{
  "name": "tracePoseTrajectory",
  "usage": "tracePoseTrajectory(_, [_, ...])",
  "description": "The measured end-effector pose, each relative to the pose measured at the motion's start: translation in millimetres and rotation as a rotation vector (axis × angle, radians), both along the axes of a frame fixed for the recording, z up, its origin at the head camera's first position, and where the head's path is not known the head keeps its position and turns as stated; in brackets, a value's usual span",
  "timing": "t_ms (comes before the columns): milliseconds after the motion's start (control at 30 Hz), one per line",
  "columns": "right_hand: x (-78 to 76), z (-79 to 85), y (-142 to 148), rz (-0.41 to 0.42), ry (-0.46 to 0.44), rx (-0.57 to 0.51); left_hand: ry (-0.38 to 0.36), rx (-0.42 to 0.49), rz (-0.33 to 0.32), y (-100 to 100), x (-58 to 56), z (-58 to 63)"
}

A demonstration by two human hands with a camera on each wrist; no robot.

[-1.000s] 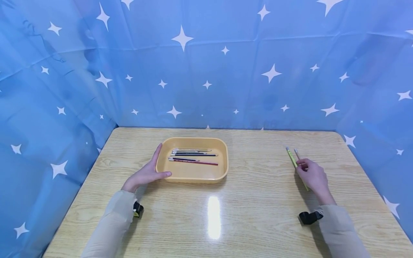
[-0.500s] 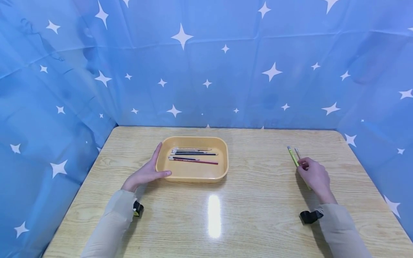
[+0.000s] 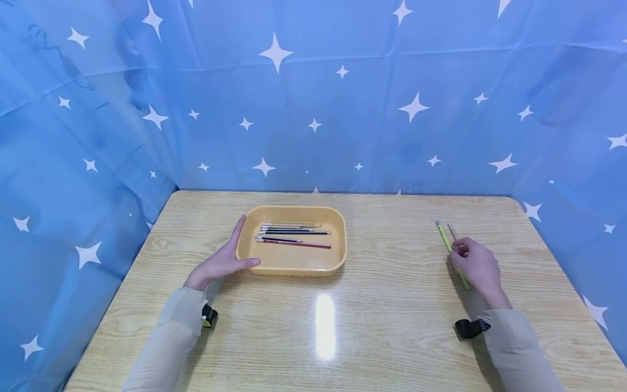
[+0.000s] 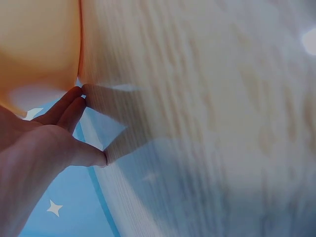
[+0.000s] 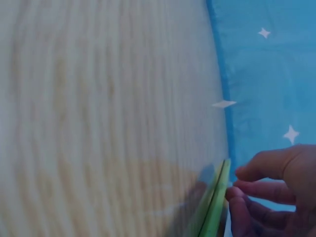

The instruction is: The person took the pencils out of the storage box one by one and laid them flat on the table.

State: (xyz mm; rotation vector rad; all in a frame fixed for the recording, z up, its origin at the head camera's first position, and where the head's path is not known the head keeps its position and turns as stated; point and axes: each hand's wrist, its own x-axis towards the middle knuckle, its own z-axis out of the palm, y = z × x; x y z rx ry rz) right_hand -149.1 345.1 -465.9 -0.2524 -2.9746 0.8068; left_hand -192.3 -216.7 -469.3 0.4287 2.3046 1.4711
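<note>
In the head view a shallow tan tray (image 3: 294, 265) holds several pencils (image 3: 294, 244) lying roughly side by side. My left hand (image 3: 222, 264) rests at its left end, thumb over the near rim and fingers stretched along the side. In the left wrist view that hand (image 4: 44, 143) touches the outer wall of the tray (image 4: 39, 44). On the right, my right hand (image 3: 476, 267) is bent over a green pencil (image 3: 444, 237) and a brownish pencil (image 3: 452, 231). In the right wrist view its fingertips are beside the green pencil (image 5: 216, 205); whether they pinch one is unclear.
The pale wooden table (image 3: 387, 326) carries a bright light reflection. A blue curtain (image 3: 362, 109) with white stars stands along the back and both sides. Black wrist cameras (image 3: 471, 329) sit at both cuffs.
The green pencil shifts and turns slightly under my right hand. My right hand moves only a little, and my left hand and the tray keep their places.
</note>
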Motion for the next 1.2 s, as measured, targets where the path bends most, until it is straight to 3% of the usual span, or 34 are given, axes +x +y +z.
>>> tracePoseTrajectory(567, [-1.0,2.0,-18.4,0.107,0.087,-0.073,-0.007,0.009,-0.002,-0.4,-0.5,-0.2])
tracePoseTrajectory(1200, [-18.7,-4.8,-68.0,0.29,0.085,-0.198,0.011,-0.007,-0.008,-0.1,-0.6,0.5])
